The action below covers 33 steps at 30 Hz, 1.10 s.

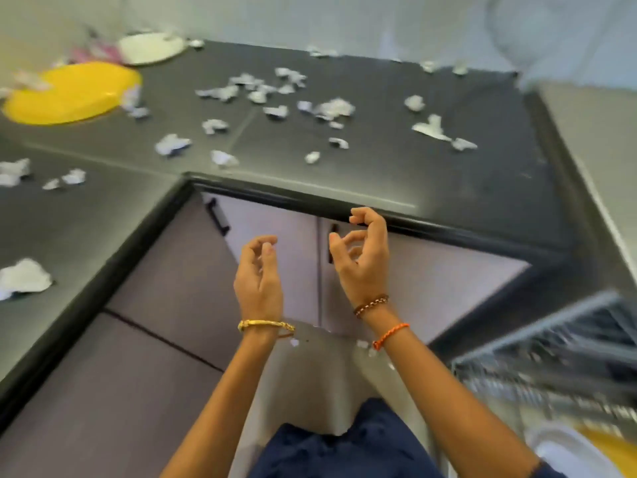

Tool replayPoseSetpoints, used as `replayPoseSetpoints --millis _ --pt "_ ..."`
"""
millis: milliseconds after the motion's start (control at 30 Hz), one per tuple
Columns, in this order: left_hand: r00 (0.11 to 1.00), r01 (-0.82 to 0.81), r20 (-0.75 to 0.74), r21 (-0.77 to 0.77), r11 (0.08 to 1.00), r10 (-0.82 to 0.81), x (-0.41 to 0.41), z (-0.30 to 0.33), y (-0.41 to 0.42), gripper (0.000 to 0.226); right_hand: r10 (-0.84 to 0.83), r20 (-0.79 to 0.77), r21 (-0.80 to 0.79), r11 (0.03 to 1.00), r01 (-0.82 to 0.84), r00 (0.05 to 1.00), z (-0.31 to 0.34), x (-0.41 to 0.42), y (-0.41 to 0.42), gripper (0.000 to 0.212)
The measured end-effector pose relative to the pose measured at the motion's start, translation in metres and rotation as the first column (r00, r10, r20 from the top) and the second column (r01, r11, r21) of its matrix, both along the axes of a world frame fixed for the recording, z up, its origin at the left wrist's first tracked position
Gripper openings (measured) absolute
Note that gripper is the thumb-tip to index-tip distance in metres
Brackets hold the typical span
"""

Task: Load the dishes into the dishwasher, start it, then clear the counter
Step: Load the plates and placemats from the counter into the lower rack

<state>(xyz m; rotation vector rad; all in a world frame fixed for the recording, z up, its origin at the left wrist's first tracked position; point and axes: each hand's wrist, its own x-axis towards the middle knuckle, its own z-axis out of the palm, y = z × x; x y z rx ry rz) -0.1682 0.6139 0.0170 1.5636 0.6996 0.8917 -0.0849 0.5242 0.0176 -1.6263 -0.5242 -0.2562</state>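
The yellow plate (70,93) lies at the upper left of the dark desk (379,181), beside a white plate (150,48); it looks light, stiff plastic, best lifted by its rim. Both hands, left (258,274) and right (362,260), hover empty, fingers loosely curled.

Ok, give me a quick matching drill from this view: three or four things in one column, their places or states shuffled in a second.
Things:
1. yellow plate
2. white plate
3. dishwasher rack
4. left hand

Places or states:
A. pulled out, lower right
B. far left corner by the wall
C. empty, fingers loosely curled
D. left on the counter, nearer than the white one

Pairs: 1-D, 2-B, 3-A, 4-C
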Motion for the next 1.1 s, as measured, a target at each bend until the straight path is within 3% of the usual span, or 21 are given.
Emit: replayPoseSetpoints --millis 167,367,467,567,700,800,867,967,1067,1100 --pt "0.904 -0.405 0.091 -0.125 0.906 0.417 -0.024 0.025 0.077 0.012 0.313 -0.023 -0.021 0.949 -0.314 0.949 0.02 -0.001 0.101 0.032" --pt "0.772 -0.598 0.09 -0.233 0.767 0.629 -0.013 0.041 0.159 0.01 0.591 -0.23 0.0 0.794 -0.607 0.773 0.031 0.027 0.206 0.033" --pt "0.731 -0.632 0.068 -0.309 0.711 0.679 0.004 0.05 0.199 0.015 0.61 -0.348 0.09 0.777 -0.623 0.712 0.04 0.058 0.25 0.037" --pt "0.701 -0.62 0.063 -0.439 0.65 0.71 0.021 0.057 0.234 0.007 0.631 -0.546 0.167 0.726 -0.667 0.551 0.051 0.087 0.29 0.042" --pt "0.672 -0.578 0.047 -0.589 0.564 0.739 0.034 0.056 0.281 0.019 0.579 -0.728 0.277 0.738 -0.615 0.367 0.063 0.12 0.343 0.025" --pt "0.671 -0.578 0.023 -0.61 0.542 0.741 0.042 0.053 0.318 0.02 0.523 -0.789 0.281 0.773 -0.568 0.321 0.065 0.146 0.38 0.045" --pt "0.686 -0.567 0.027 -0.606 0.558 0.727 0.051 0.052 0.35 0.042 0.499 -0.822 0.293 0.785 -0.545 0.276 0.066 0.161 0.411 0.057" --pt "0.694 -0.538 0.061 -0.619 0.573 0.717 0.068 0.056 0.396 0.051 0.469 -0.853 0.298 0.799 -0.522 0.23 0.069 0.173 0.458 0.065" --pt "0.744 -0.501 0.029 -0.636 0.587 0.667 0.087 0.05 0.446 0.042 0.469 -0.855 0.337 0.828 -0.449 0.223 0.071 0.188 0.502 0.064" --pt "0.706 -0.5 0.055 -0.668 0.551 0.706 0.095 0.047 0.465 0.03 0.472 -0.859 0.351 0.826 -0.442 0.199 0.076 0.191 0.515 0.062"
